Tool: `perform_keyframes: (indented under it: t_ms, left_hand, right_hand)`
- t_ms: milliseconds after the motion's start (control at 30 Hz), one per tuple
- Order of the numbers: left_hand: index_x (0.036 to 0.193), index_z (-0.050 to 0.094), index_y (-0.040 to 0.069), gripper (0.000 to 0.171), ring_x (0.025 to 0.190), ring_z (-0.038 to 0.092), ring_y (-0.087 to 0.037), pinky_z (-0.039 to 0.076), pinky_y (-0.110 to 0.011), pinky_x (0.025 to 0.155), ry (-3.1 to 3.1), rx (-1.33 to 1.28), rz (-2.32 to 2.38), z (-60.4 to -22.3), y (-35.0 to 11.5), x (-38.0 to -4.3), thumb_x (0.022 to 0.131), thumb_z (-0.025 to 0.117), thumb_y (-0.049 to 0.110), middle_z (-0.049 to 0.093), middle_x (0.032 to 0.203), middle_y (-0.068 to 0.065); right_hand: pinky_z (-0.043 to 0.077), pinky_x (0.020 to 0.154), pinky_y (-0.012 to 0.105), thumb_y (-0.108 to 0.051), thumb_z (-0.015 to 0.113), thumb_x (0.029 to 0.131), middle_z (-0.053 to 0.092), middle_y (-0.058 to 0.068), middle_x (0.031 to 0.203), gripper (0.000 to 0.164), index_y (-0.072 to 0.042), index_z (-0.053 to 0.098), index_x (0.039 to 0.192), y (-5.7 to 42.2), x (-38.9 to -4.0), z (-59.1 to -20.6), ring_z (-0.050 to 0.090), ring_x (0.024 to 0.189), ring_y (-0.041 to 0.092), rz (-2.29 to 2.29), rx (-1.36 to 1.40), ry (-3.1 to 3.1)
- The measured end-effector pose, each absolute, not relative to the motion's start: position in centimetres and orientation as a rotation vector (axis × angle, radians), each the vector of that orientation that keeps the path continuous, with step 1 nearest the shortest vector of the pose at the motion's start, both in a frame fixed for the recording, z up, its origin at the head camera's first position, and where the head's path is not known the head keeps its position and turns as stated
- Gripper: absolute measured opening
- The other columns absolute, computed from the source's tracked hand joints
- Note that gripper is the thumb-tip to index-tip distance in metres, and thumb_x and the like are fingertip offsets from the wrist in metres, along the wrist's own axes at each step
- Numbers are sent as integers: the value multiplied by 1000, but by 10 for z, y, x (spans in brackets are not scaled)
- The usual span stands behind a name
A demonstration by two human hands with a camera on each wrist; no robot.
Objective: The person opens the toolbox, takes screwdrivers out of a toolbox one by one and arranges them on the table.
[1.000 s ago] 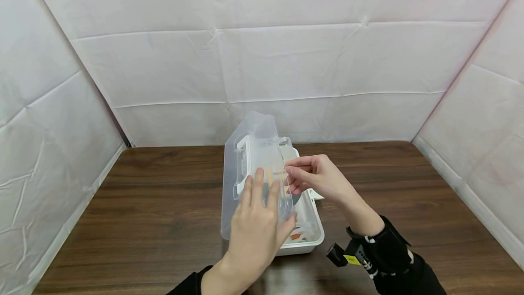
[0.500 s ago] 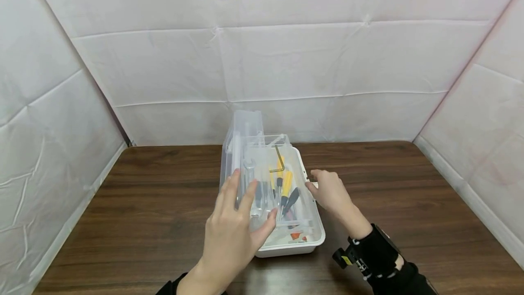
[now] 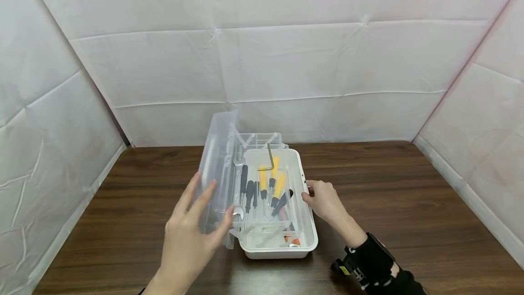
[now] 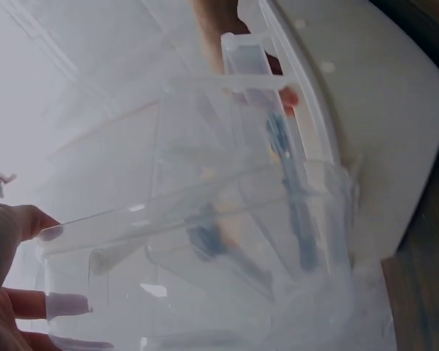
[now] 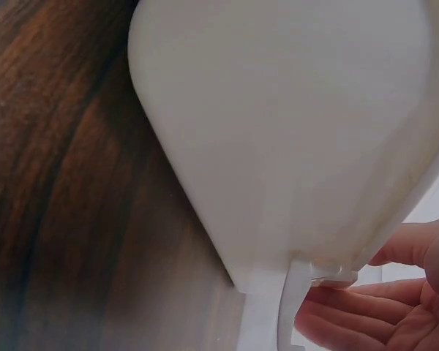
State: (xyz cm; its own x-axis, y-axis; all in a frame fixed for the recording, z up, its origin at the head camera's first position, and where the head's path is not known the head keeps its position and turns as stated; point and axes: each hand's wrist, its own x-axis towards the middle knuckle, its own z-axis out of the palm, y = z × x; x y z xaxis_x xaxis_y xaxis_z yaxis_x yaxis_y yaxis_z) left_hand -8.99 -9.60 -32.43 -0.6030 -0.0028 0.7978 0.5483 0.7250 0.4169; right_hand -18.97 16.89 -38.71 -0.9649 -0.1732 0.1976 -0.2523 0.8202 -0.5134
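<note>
In the head view, a white toolbox (image 3: 282, 253) with a clear lid (image 3: 219, 126) tipped up on its left side sits on the table. My left hand (image 3: 186, 236) pinches the lid's edge between thumb and fingers; some fingers show through the plastic in the left wrist view. My right hand (image 3: 327, 201) grips the toolbox's right rim, fingers beside the white latch (image 5: 296, 296). A clear tray (image 3: 254, 138) lies across the toolbox. Among its tools show a wrench (image 3: 239, 179), a bent hex key (image 3: 271, 160), yellow-handled screwdrivers (image 3: 279, 185) and black-handled screwdrivers (image 3: 249, 192).
The toolbox rests on a dark wooden table (image 3: 143, 204). White sheet walls (image 3: 286, 63) stand behind and at both sides. An orange piece (image 3: 294, 240) lies near the toolbox's front end.
The lid has swung leftward with my left hand, uncovering the tray. My right hand has moved from the lid's edge to the right rim. The toolbox has shifted slightly left.
</note>
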Motion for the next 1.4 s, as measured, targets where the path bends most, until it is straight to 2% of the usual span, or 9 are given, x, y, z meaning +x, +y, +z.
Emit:
perform_keyframes:
  t_ms: [233, 367, 433, 567, 700, 800, 933, 1033, 1400]
  left_hand:
    - [106, 62, -4, 38, 98, 53, -43, 43, -51, 77, -2191, -260, -907, -325, -127, -83, 71, 69, 11, 52, 117, -25]
    - [104, 62, -8, 31, 83, 60, -41, 47, -49, 68, -2287, -182, -908, -328, -143, -80, 76, 63, 6, 55, 110, -27]
    - [103, 61, -9, 29, 63, 62, -28, 50, -37, 55, -2340, -141, -900, -331, -150, -79, 78, 59, 5, 57, 108, -27]
    - [101, 61, -11, 27, 42, 43, -6, 35, -20, 35, -2405, -82, -898, -338, -161, -79, 79, 55, 2, 61, 98, -25]
    - [101, 63, -9, 25, 35, 26, 1, 27, -20, 32, -2473, 1, -874, -346, -168, -80, 80, 52, 2, 59, 57, -13]
    - [98, 64, -8, 24, 33, 20, -1, 26, -23, 32, -2535, 75, -860, -352, -174, -81, 81, 51, 3, 50, 48, -6]
    - [95, 63, -12, 24, 33, 23, -5, 26, -23, 31, -2622, 126, -899, -357, -180, -83, 82, 50, 3, 63, 72, -24]
    - [95, 62, -14, 25, 38, 31, -10, 29, -25, 35, -2712, 152, -921, -362, -186, -85, 82, 49, 3, 63, 82, -26]
    - [85, 65, -12, 21, 52, 44, -20, 36, -35, 46, -2873, 103, -808, -380, -198, -90, 78, 52, 3, 58, 64, -12]
  right_hand:
    - [48, 55, 29, -1, 57, 80, 64, 20, 87, 28, 11, 58, 106, 173, -190, -391, 62, 72, 21, 916, 364, -2835]
    - [49, 57, 29, 0, 56, 81, 64, 21, 90, 29, 11, 57, 108, 175, -190, -392, 63, 75, 23, 977, 366, -2826]
    - [50, 60, 30, 0, 55, 82, 63, 23, 95, 31, 12, 54, 111, 175, -190, -393, 63, 79, 25, 1034, 349, -2836]
    - [51, 62, 30, -1, 54, 84, 61, 25, 99, 35, 14, 49, 116, 176, -191, -397, 62, 85, 26, 1117, 301, -2854]
    - [51, 62, 30, -1, 53, 85, 61, 25, 100, 37, 15, 47, 117, 176, -191, -400, 62, 86, 26, 1140, 291, -2852]
    - [51, 63, 30, -1, 53, 85, 60, 25, 101, 37, 15, 47, 118, 176, -190, -400, 62, 87, 27, 1151, 293, -2845]
    - [50, 63, 30, -1, 53, 85, 60, 25, 101, 38, 15, 46, 119, 176, -189, -399, 62, 87, 26, 1164, 289, -2841]
    - [50, 62, 30, -1, 52, 85, 60, 26, 101, 38, 15, 45, 119, 176, -189, -399, 62, 86, 26, 1176, 292, -2839]
    - [48, 55, 26, 0, 52, 85, 62, 22, 98, 37, 13, 47, 118, 174, -190, -397, 60, 72, 15, 1150, 316, -2869]
